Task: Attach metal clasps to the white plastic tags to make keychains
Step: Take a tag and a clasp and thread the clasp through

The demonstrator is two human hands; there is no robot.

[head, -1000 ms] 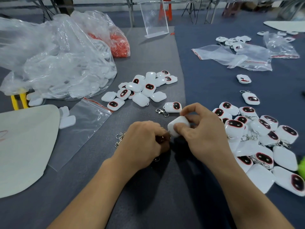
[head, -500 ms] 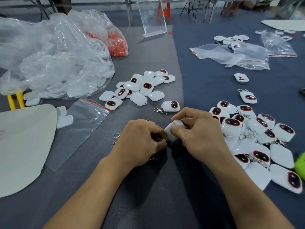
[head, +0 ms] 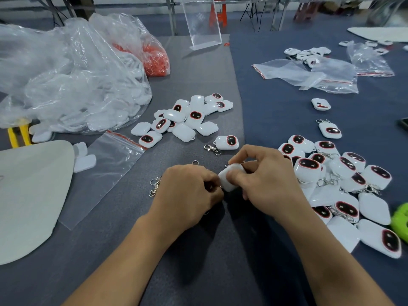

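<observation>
Centre frame: right hand point(head: 265, 184) pinches the tag point(head: 225, 183) by its flat faces. It looks like light, stiff, slick plastic. Left hand point(head: 187, 191) nips a small, mostly hidden clasp point(head: 220, 186) at the tag's corner.

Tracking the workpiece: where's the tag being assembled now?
Head view, centre: white tag pinched in the right hand, meeting the left hand, just nearer than a lone clasped tag on the grey mat.

Grey table top point(head: 194, 69) beside a blue cloth point(head: 276, 111), metal table legs point(head: 171, 16) behind, orange stool point(head: 217, 15) far back
</observation>
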